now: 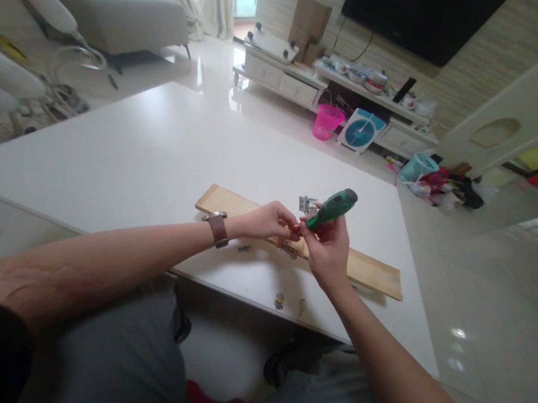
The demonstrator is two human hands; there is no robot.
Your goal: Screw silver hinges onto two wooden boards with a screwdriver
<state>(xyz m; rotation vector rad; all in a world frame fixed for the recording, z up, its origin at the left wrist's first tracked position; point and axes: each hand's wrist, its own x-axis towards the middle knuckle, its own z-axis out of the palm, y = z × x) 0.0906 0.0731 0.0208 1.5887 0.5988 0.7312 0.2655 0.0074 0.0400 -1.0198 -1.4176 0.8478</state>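
Note:
My right hand (329,251) is closed around a screwdriver (332,210) with a green and dark grey handle. The handle tilts up to the right, and its tip is hidden among my fingers. My left hand (273,221) meets it with fingers pinched together; whatever they hold is too small to make out. Both hands are over the middle of a long, narrow wooden board (374,272). Just below my fingers, a metal hinge (288,247) sits at the board's near edge. Beyond the board lie more metal hinges (305,204), partly behind my right hand.
The white table (156,144) carries a few small screws (244,248), a small cartoon figure (279,301) and a key (301,307) near its front edge. Past it stand a pink basket (328,123), a blue and white fan (360,132) and a TV cabinet (277,81).

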